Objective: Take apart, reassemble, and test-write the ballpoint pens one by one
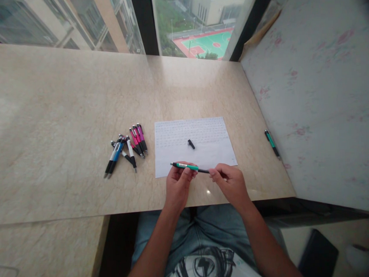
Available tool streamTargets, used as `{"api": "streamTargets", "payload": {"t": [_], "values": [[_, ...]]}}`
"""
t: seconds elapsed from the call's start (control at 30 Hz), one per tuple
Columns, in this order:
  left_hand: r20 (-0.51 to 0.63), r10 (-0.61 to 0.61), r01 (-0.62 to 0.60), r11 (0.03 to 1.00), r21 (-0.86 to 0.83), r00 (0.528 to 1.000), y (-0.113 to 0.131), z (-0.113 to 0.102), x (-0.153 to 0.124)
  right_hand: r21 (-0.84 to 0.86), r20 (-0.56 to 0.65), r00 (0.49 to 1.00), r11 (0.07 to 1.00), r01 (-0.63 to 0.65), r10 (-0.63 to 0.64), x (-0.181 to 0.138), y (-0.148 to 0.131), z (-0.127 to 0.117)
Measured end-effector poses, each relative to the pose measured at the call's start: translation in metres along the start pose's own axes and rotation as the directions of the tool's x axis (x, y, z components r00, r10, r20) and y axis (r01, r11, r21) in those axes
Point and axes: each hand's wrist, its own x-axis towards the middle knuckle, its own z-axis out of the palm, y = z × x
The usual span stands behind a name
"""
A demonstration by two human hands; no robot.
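Observation:
Both my hands hold one green pen (189, 167) level over the near edge of the stone table (65, 118). My left hand (178, 185) pinches its green barrel. My right hand (230, 181) grips the black end of it. Just beyond lies a white sheet of paper (203, 154) covered in faint handwriting, with a small black pen part (191, 144) resting on it. Neither hand touches the sheet.
A pile of several pens (127, 150), pink, blue, white and black, lies left of the sheet. Another green pen (272, 143) lies by the table's right edge, close to a papered wall (319, 93). Windows run behind the table.

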Motion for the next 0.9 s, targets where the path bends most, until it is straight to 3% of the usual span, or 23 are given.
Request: {"api": "streamTargets", "payload": {"t": [0.1, 0.4, 0.67, 0.8, 0.9], "values": [[-0.014, 0.004, -0.004, 1.000, -0.008, 1.000, 0.0013, 0.0017, 0.0002, -0.025, 0.038, 0.999, 0.999, 0.022, -0.021, 0.0030, -0.0029, -0.0011], [0.009, 0.018, -0.019, 0.997, 0.075, 1.000, -0.0009, -0.0017, -0.0003, 0.008, 0.004, 0.996, 0.996, 0.084, -0.084, 0.0058, -0.0063, -0.0050], [-0.008, 0.005, -0.004, 0.997, 0.081, 1.000, -0.0010, -0.0021, -0.0003, 0.071, 0.061, 0.998, 0.997, -0.037, 0.033, 0.0043, -0.0038, -0.0022], [-0.031, 0.000, 0.000, 1.000, -0.003, 1.000, 0.0014, 0.0011, 0.0006, 0.108, 0.037, 0.999, 0.994, 0.035, -0.039, 0.0067, -0.0079, -0.0037], [-0.044, -0.002, 0.001, 0.999, -0.036, 0.999, 0.0022, 0.0024, 0.0009, 0.039, -0.010, 0.998, 0.997, 0.070, -0.070, 0.0064, -0.0080, -0.0026]]}}
